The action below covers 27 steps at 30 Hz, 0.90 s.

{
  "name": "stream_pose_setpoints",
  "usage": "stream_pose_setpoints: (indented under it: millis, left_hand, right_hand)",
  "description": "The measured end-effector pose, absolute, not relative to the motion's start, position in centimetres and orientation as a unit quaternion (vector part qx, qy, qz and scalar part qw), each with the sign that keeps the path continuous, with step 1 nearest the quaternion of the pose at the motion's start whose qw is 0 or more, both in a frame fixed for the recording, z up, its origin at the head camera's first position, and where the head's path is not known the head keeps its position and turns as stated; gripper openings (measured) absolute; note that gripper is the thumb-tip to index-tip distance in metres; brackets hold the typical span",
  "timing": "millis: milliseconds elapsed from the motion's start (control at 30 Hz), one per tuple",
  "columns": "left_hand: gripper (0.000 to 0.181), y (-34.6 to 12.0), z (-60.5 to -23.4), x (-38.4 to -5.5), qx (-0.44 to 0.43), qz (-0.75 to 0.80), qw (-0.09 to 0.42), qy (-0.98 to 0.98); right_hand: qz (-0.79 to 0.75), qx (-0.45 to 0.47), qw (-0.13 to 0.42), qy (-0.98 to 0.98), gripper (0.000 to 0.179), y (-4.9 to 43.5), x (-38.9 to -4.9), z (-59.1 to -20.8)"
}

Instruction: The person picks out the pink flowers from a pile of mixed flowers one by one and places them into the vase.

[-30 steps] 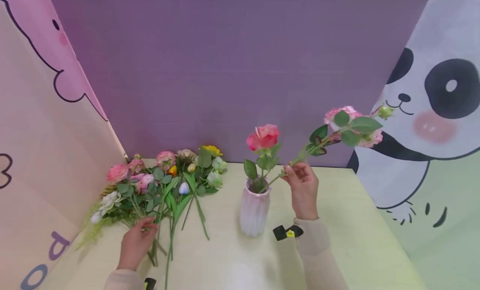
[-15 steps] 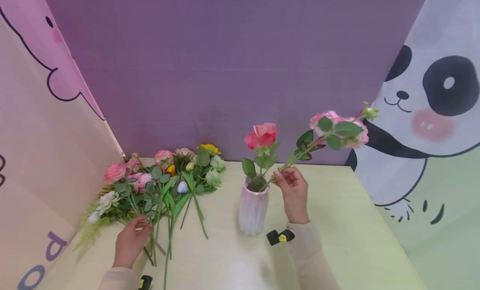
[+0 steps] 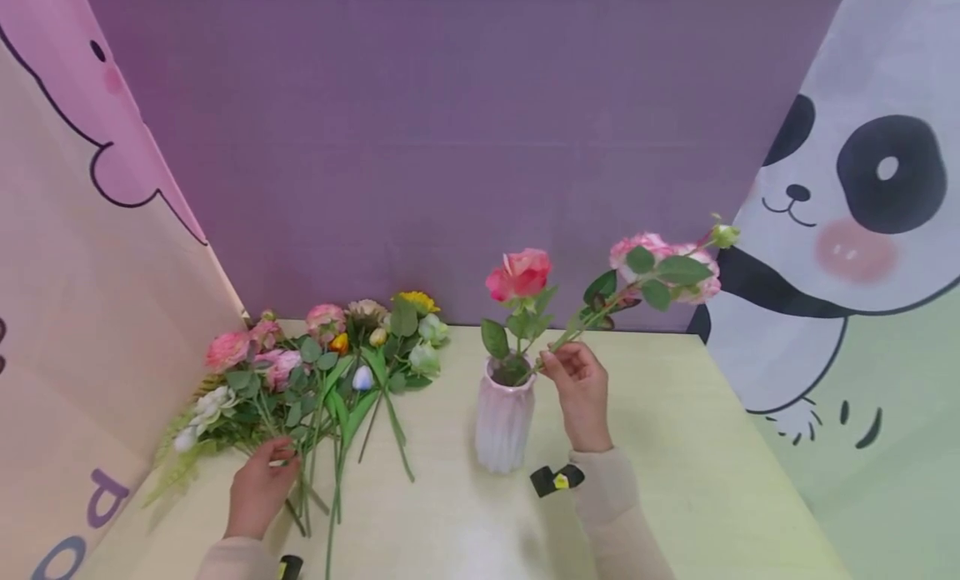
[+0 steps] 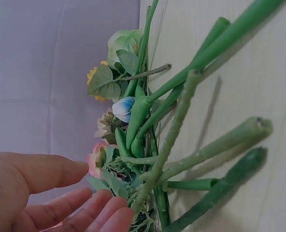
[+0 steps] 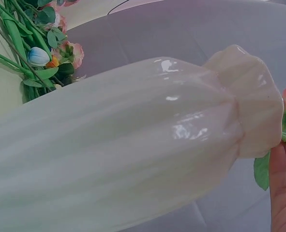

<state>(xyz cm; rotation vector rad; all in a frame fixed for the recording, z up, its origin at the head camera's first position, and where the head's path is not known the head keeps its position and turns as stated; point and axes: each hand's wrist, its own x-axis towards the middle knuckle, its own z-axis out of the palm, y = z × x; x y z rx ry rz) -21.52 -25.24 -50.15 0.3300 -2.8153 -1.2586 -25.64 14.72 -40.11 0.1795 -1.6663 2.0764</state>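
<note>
Between the thumb and fingers of my right hand is the stem of a pink flower spray with green leaves and a pale bud. The spray leans to the right, its lower end inside the mouth of the pink-and-white ribbed vase. Standing in that vase is a coral rose. In the right wrist view the vase hides most of the hand. My left hand hovers beside the stems of the flower pile; the left wrist view shows its fingers relaxed and apart from the thumb, holding nothing.
Artificial flowers lie piled at the table's left: pink blooms, a blue-white tulip, a yellow flower and pale green roses. Their stems point toward the front. A purple backdrop stands behind the pale table.
My right hand has moved left and slightly down toward the vase, sliding the spray's stem deeper into it. My left hand has barely moved.
</note>
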Motion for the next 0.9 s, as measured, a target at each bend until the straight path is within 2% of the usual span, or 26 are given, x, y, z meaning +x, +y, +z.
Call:
stream_pose_setpoints:
  millis: [200, 567, 900]
  left_hand:
    - [0.043, -25.0, -50.3, -21.2, 0.104, -0.399, 0.018, -0.911]
    - [0.041, -25.7, -50.4, -21.3, 0.113, -0.376, 0.027, -0.919]
    - [0.041, -26.2, -51.0, -21.7, 0.113, -0.375, 0.03, -0.92]
  right_hand:
    - [0.74, 0.051, 0.229, -0.63, 0.019, 14.9, -25.6, -40.3]
    - [0.729, 0.051, 0.229, -0.643, 0.013, 14.7, -25.8, -40.4]
    - [0.703, 0.027, 0.24, -0.669, 0.017, 14.5, -26.1, -40.4]
